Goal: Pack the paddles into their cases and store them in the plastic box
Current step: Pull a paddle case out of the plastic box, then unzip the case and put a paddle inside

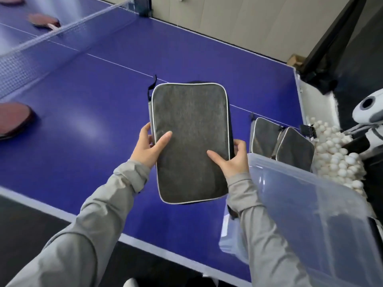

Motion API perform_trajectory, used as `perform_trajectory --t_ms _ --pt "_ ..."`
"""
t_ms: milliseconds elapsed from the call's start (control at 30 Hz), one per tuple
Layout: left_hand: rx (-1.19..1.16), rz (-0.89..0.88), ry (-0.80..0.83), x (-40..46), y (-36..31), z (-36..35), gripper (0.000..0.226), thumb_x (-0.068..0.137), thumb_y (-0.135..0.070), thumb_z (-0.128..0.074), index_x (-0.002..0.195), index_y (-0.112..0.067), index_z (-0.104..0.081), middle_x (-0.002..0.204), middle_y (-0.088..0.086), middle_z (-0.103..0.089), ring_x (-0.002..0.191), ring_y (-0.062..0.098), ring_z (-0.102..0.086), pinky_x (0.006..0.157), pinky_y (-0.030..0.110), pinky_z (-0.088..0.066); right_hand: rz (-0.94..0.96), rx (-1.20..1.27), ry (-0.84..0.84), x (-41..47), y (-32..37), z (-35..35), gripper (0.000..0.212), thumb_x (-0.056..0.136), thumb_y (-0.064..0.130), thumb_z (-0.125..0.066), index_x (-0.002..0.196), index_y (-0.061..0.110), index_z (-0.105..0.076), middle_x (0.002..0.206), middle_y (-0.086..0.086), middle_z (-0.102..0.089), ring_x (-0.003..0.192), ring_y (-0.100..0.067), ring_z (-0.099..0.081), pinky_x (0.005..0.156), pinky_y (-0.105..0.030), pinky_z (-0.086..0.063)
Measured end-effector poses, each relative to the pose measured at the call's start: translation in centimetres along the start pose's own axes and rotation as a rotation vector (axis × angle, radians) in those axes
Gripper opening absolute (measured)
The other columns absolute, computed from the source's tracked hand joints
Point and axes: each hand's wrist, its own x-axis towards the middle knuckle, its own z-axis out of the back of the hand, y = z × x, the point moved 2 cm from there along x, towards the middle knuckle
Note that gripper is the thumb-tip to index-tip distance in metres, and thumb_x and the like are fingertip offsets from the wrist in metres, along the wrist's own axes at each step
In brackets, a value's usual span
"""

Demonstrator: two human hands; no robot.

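I hold a dark grey paddle case [189, 129] with pale piping flat above the blue table [87, 125]. My left hand [148, 148] grips its left edge and my right hand [232, 157] grips its right edge, thumbs on top. A black loop sticks out at its far left corner. The clear plastic box [310, 208] stands at the lower right, beside my right forearm. Two more grey cases [281, 141] lie behind the box. One red paddle [14, 119] lies at the left edge, and another paddle [44, 21] lies beyond the net.
The net [41, 40] crosses the table's upper left. A heap of white balls [335, 154] and a white ball machine [369, 112] sit off the table's right end. A third paddle [10, 0] shows at the top left corner. Dark floor lies below the near table edge.
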Motion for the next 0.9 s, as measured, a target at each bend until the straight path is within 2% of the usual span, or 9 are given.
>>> perform_trajectory --t_ms 100,200,300,367,433,567,633,767,900 --pt "-0.057 -0.016 -0.091 -1.0 -0.1 5.0 0.047 0.079 -0.033 -0.068 0.118 -0.022 -0.045 0.098 -0.006 -0.067 0.082 0.004 -0.068 0.066 0.016 -0.053 -0.004 0.001 0.044 -3.7 0.5 -4.8 0.061 0.061 0.018 -0.086 0.102 0.021 -0.041 0.106 -0.006 -0.058 0.096 -0.02 -0.058 0.085 -0.027 -0.047" --pt "0.0 -0.049 -0.176 -1.9 -0.1 8.5 0.032 0.081 -0.026 -0.071 0.103 -0.031 -0.048 0.095 -0.012 -0.065 0.077 -0.006 -0.065 0.066 0.012 -0.05 -0.042 0.0 0.076 -6.6 0.7 -7.9 0.061 0.063 0.016 -0.085 0.104 0.022 -0.04 0.106 -0.007 -0.057 0.093 -0.017 -0.059 0.084 -0.028 -0.049" --pt "0.081 -0.053 -0.222 -2.6 0.1 10.9 0.037 0.079 -0.031 -0.072 0.107 -0.032 -0.047 0.099 -0.019 -0.061 0.087 -0.006 -0.061 0.078 0.018 -0.048 -0.086 -0.043 0.135 -8.1 0.6 -9.9 0.058 0.066 0.022 -0.083 0.106 0.025 -0.04 0.097 0.008 -0.056 0.089 -0.011 -0.058 0.082 -0.027 -0.047" --pt "0.123 -0.055 -0.239 -2.6 0.2 12.1 0.045 0.075 -0.036 -0.074 0.11 -0.033 -0.046 0.099 -0.022 -0.061 0.092 -0.002 -0.06 0.083 0.023 -0.047 -0.058 -0.096 0.121 -8.3 1.0 -10.8 0.055 0.07 0.023 -0.08 0.112 0.022 -0.043 0.103 0.001 -0.057 0.093 -0.017 -0.056 0.084 -0.03 -0.047" --pt "0.187 -0.05 -0.241 -2.2 0.4 13.1 0.049 0.07 -0.041 -0.073 0.11 -0.037 -0.044 0.095 -0.026 -0.06 0.09 -0.005 -0.059 0.082 0.021 -0.046 0.043 -0.15 0.07 -7.8 2.1 -11.6 0.053 0.076 0.019 -0.075 0.121 0.013 -0.048 0.11 -0.008 -0.056 0.096 -0.019 -0.054 0.088 -0.035 -0.046" --pt "0.395 -0.061 -0.183 -0.8 0.5 14.5 0.048 0.073 -0.038 -0.076 0.11 -0.043 -0.045 0.086 -0.03 -0.06 0.079 -0.016 -0.056 0.07 0.007 -0.039 0.296 -0.245 0.037 -4.9 6.2 -13.4 0.039 0.082 0.015 -0.069 0.119 0.009 -0.059 0.102 -0.004 -0.055 0.097 -0.022 -0.056 0.091 -0.035 -0.045" --pt "0.475 -0.075 -0.128 0.3 0.4 14.6 0.05 0.073 -0.04 -0.075 0.112 -0.044 -0.044 0.087 -0.03 -0.06 0.082 -0.011 -0.058 0.07 0.008 -0.039 0.392 -0.289 0.045 -3.1 8.5 -14.7 0.029 0.083 0.015 -0.067 0.112 0.01 -0.066 0.1 -0.007 -0.058 0.097 -0.026 -0.057 0.091 -0.038 -0.046" --pt "0.63 -0.121 -0.042 3.1 -0.5 14.9 0.054 0.074 -0.044 -0.072 0.118 -0.042 -0.041 0.092 -0.025 -0.059 0.09 0.011 -0.06 0.079 0.026 -0.044 0.474 -0.296 0.028 -0.1 12.1 -17.0 0.018 0.083 0.012 -0.065 0.1 0.009 -0.07 0.091 -0.007 -0.057 0.089 -0.026 -0.057 0.084 -0.033 -0.047" --pt "0.893 -0.238 -0.001 5.4 -1.3 15.8 0.055 0.077 -0.052 -0.064 0.122 -0.044 -0.034 0.105 -0.023 -0.057 0.097 0.016 -0.06 0.079 0.031 -0.047 0.584 -0.305 0.001 2.2 15.2 -18.6 0.014 0.081 0.019 -0.064 0.091 0.011 -0.071 0.08 -0.007 -0.055 0.081 -0.023 -0.054 0.076 -0.038 -0.047"
